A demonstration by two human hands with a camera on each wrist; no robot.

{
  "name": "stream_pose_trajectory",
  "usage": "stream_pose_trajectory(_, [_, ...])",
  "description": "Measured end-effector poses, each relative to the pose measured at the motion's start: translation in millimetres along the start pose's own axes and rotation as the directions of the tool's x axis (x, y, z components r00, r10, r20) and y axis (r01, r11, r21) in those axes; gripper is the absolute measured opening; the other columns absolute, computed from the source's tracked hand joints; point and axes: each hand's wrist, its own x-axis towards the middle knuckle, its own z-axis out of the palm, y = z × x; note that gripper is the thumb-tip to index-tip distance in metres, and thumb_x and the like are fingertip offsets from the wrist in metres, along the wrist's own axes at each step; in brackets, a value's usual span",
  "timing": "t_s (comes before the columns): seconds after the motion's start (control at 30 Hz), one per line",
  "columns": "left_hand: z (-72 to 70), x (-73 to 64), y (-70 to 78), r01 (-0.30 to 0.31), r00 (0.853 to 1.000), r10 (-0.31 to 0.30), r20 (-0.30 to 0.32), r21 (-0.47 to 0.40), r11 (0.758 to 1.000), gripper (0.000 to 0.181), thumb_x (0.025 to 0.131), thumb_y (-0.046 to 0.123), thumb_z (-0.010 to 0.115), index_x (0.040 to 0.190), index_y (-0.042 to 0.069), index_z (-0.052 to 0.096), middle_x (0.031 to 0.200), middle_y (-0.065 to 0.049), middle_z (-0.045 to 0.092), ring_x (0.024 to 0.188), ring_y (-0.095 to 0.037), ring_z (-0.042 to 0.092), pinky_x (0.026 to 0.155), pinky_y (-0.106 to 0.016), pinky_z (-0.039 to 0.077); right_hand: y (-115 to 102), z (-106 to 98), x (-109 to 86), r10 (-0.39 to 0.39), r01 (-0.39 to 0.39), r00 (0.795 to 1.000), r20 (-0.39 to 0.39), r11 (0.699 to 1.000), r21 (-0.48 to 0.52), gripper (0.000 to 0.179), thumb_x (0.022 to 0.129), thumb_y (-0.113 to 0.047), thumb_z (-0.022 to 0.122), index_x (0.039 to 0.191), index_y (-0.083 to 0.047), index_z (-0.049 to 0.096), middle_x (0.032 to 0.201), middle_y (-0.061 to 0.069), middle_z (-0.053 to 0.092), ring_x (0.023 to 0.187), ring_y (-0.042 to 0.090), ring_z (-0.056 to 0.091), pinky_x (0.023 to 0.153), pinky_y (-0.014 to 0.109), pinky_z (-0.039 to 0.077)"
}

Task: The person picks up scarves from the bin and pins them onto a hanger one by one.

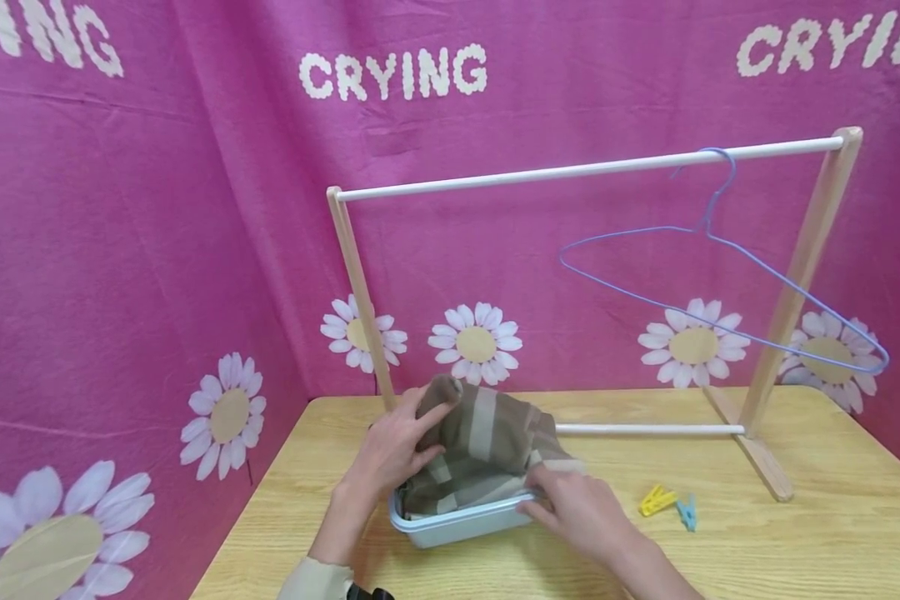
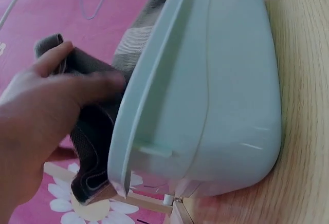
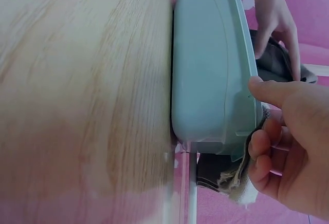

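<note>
A brown-and-cream plaid cloth (image 1: 487,429) is bunched in a pale blue-green plastic basin (image 1: 468,523), partly spilling over its rim. At the basin's left end my left hand (image 1: 396,442) grips a raised fold of the cloth (image 2: 92,121), thumb and fingers spread across it. My right hand (image 1: 581,508) is at the basin's right end. In the right wrist view, the right thumb presses the basin rim (image 3: 252,54) while the other fingers curl against the cloth's frayed edge (image 3: 239,178). The cloth's full shape is hidden by its folds.
A wooden rack with a white top rail (image 1: 525,176) stands behind the basin. A blue wire hanger (image 1: 708,221) hangs from its right part. A yellow clothespin (image 1: 657,500) and a blue clothespin (image 1: 687,512) lie on the table (image 1: 817,542) to the right.
</note>
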Motion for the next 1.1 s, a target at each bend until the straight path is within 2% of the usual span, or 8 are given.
stream_pose_trajectory(0.17, [10.4, 6.6, 1.6, 0.129, 0.984, -0.142, 0.103, 0.126, 0.984, 0.090, 0.073, 0.030, 0.089, 0.148, 0.028, 0.040, 0.118, -0.011, 0.058, 0.092, -0.020, 0.058, 0.063, -0.033, 0.053, -0.3, 0.8, -0.2, 0.016, -0.016, 1.000, 0.019, 1.000, 0.023, 0.020, 0.084, -0.040, 0.076, 0.092, -0.024, 0.066, 0.078, -0.016, 0.065, 0.066, -0.002, 0.054, 0.056, 0.023, 0.045])
stream_pose_trajectory(0.27, [16.6, 10.7, 3.9, 0.198, 0.972, -0.211, 0.107, 0.124, 0.972, 0.087, 0.073, 0.029, 0.089, 0.147, 0.023, 0.043, 0.109, -0.011, 0.058, 0.084, -0.018, 0.055, 0.060, -0.031, 0.051, -0.6, 2.1, -0.9, 0.040, -0.041, 0.999, 0.035, 0.999, 0.028, 0.021, 0.084, -0.041, 0.076, 0.093, -0.025, 0.066, 0.076, -0.018, 0.063, 0.064, -0.004, 0.051, 0.055, 0.022, 0.043])
stream_pose_trajectory(0.47, [25.3, 14.2, 5.6, 0.232, 0.973, -0.228, -0.046, 0.085, 0.969, 0.054, 0.079, 0.034, 0.085, 0.125, 0.016, 0.065, 0.098, -0.008, 0.063, 0.068, -0.016, 0.053, 0.051, -0.028, 0.048, -1.5, 2.0, -1.9, 0.061, -0.062, 0.998, -0.011, 0.998, -0.015, 0.021, 0.081, -0.044, 0.077, 0.088, -0.028, 0.066, 0.073, -0.021, 0.060, 0.062, -0.005, 0.048, 0.052, 0.024, 0.040])
stream_pose_trajectory(0.53, [26.7, 15.3, 7.5, 0.243, 0.970, -0.240, -0.039, 0.094, 0.965, 0.054, 0.078, 0.040, 0.084, 0.123, 0.016, 0.066, 0.099, -0.007, 0.063, 0.068, -0.017, 0.054, 0.052, -0.030, 0.049, -1.5, 1.9, -1.9, 0.062, -0.062, 0.998, -0.021, 0.998, -0.027, 0.021, 0.081, -0.044, 0.078, 0.087, -0.028, 0.066, 0.073, -0.020, 0.060, 0.062, -0.005, 0.048, 0.052, 0.024, 0.039])
stream_pose_trajectory(0.63, [26.1, 18.6, 12.8, 0.258, 0.963, -0.266, 0.050, 0.123, 0.958, 0.068, 0.073, 0.053, 0.084, 0.128, 0.018, 0.063, 0.104, -0.007, 0.061, 0.078, -0.019, 0.056, 0.060, -0.034, 0.053, -1.3, 2.0, -1.4, 0.058, -0.059, 0.998, -0.029, 0.998, -0.037, 0.021, 0.081, -0.044, 0.078, 0.086, -0.029, 0.066, 0.072, -0.020, 0.060, 0.062, -0.004, 0.048, 0.051, 0.024, 0.039])
stream_pose_trajectory(0.73, [27.2, 21.9, 17.7, 0.244, 0.952, -0.269, 0.143, 0.171, 0.955, 0.084, 0.066, 0.061, 0.085, 0.132, 0.019, 0.056, 0.106, -0.006, 0.057, 0.080, -0.017, 0.055, 0.065, -0.035, 0.054, -1.4, 2.5, -0.5, 0.045, -0.048, 0.998, -0.046, 0.998, -0.049, 0.021, 0.080, -0.044, 0.078, 0.086, -0.028, 0.067, 0.073, -0.020, 0.061, 0.062, -0.004, 0.049, 0.052, 0.024, 0.040])
stream_pose_trajectory(0.83, [31.5, 23.1, 19.9, 0.220, 0.954, -0.254, 0.160, 0.203, 0.954, 0.089, 0.063, 0.057, 0.088, 0.135, 0.018, 0.053, 0.108, -0.007, 0.056, 0.076, -0.015, 0.056, 0.067, -0.034, 0.054, -2.2, 3.0, 0.2, 0.025, -0.027, 0.998, -0.049, 0.999, -0.045, 0.020, 0.080, -0.043, 0.078, 0.086, -0.027, 0.067, 0.071, -0.019, 0.060, 0.061, -0.003, 0.049, 0.053, 0.024, 0.040])
stream_pose_trajectory(1.1, [41.4, 19.3, 19.7, 0.155, 0.988, -0.155, -0.018, 0.243, 0.957, 0.052, 0.079, 0.045, 0.082, 0.122, 0.022, 0.064, 0.099, -0.006, 0.060, 0.064, -0.015, 0.062, 0.061, -0.032, 0.052, -4.1, 3.6, -1.6, 0.006, -0.007, 0.999, -0.046, 1.000, -0.027, 0.020, 0.082, -0.042, 0.077, 0.087, -0.025, 0.067, 0.071, -0.019, 0.060, 0.062, -0.004, 0.049, 0.053, 0.024, 0.040])
